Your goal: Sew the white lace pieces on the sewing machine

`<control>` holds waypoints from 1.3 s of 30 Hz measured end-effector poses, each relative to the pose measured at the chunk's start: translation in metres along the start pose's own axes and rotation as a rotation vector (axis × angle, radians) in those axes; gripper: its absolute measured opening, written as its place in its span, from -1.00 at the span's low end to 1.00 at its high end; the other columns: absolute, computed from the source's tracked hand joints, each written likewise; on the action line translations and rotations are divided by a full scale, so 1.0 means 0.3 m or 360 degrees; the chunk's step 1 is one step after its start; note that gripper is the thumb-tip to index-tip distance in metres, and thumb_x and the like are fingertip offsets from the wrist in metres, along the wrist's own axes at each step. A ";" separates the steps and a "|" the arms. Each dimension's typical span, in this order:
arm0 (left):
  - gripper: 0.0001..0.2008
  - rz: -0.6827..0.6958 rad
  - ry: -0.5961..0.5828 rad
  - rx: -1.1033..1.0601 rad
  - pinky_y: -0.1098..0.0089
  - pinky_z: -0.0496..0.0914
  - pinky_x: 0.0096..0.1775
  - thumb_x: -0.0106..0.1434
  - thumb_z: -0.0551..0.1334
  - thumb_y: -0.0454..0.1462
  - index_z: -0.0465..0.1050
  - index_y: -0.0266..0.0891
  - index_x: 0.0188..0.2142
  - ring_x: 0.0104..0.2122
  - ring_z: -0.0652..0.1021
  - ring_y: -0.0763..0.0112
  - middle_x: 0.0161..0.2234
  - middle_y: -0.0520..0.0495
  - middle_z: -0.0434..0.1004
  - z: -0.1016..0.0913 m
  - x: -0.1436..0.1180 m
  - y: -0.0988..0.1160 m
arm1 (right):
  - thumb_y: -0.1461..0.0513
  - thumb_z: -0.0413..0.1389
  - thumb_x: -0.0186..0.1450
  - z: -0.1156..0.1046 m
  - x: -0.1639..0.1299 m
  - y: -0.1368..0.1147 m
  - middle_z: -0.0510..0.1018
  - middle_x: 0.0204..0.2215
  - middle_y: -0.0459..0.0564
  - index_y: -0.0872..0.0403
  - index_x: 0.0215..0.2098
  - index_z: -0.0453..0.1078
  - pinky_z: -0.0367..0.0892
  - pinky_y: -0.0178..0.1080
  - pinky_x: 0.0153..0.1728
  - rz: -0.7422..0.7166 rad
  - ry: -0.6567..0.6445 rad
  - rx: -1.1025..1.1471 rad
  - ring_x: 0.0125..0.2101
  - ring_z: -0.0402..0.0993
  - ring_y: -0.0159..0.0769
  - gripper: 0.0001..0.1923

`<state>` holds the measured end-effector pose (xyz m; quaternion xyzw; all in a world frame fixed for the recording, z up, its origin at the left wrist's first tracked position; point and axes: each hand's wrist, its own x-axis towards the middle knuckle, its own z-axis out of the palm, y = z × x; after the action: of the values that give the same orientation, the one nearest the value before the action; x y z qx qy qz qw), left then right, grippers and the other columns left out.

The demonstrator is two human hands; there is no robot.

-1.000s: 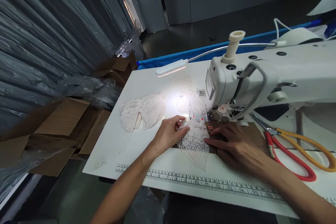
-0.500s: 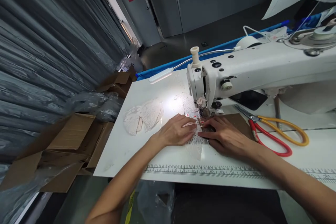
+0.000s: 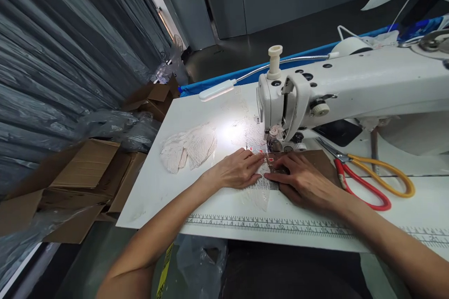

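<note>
My left hand (image 3: 238,170) lies flat on a piece of white lace (image 3: 257,192) and presses it onto the table just in front of the needle of the white sewing machine (image 3: 351,88). My right hand (image 3: 301,180) rests beside it, fingers flat on a brown card piece (image 3: 321,161) that lies over the lace at the presser foot (image 3: 271,147). The fingertips of both hands nearly meet under the machine head. Most of the lace under the hands is hidden.
A pile of finished lace pieces (image 3: 187,147) lies left on the white table (image 3: 157,182). Red and yellow handled scissors (image 3: 368,182) lie to the right. A gooseneck lamp (image 3: 217,89) lights the needle area. A printed ruler (image 3: 273,226) runs along the near edge. Cardboard boxes (image 3: 80,173) stand on the floor at left.
My left hand has slid right along the lace toward the presser foot, and less lace hangs toward the near edge. The view has shifted slightly.
</note>
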<state>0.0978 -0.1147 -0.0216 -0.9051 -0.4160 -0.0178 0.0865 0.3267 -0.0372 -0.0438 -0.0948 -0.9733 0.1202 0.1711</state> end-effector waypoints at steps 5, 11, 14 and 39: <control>-0.56 -0.0094 -0.0037 0.0190 0.18 0.31 -0.17 0.39 -0.04 -0.18 0.36 -0.53 0.02 -0.19 0.47 0.14 0.05 -0.42 0.38 -0.018 0.022 0.026 | 0.31 0.01 0.30 0.008 -0.004 0.004 0.40 -0.15 0.07 -0.12 0.10 0.37 0.24 0.01 -0.11 -0.0047 0.0019 -0.0139 -0.13 0.30 -0.10 -0.57; -0.53 -0.0192 -0.0069 0.0178 0.16 0.25 -0.10 0.42 -0.09 -0.14 0.42 -0.48 -0.06 -0.20 0.45 0.17 -0.01 -0.39 0.42 -0.027 0.074 0.006 | 0.30 -0.01 0.31 0.015 -0.006 0.046 0.38 -0.10 0.15 -0.01 0.09 0.36 0.27 0.01 -0.12 -0.0006 0.0055 -0.0259 -0.15 0.32 -0.10 -0.61; -0.52 -0.0281 -0.0006 0.0058 0.15 0.25 -0.08 0.43 -0.10 -0.11 0.40 -0.44 -0.01 -0.15 0.45 0.16 0.05 -0.35 0.40 -0.014 0.076 -0.007 | 0.29 -0.01 0.33 0.016 -0.011 0.058 0.37 -0.07 0.15 -0.03 0.17 0.29 0.30 -0.01 -0.13 0.0031 0.0058 -0.0230 -0.14 0.33 -0.11 -0.56; -0.56 -0.0423 0.0278 -0.0327 -0.03 0.19 0.11 0.36 0.04 -0.09 0.35 -0.32 0.08 0.05 0.41 0.10 0.18 -0.26 0.33 0.054 0.048 -0.015 | 0.28 0.01 0.30 0.028 -0.015 0.059 0.41 -0.07 0.13 -0.05 0.17 0.32 0.32 -0.02 -0.15 0.0130 0.0052 -0.0144 -0.12 0.35 -0.09 -0.54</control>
<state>0.1033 -0.0981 -0.0355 -0.8412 -0.5189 -0.1499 0.0263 0.3303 -0.0231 -0.0576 -0.1439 -0.9701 0.0814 0.1776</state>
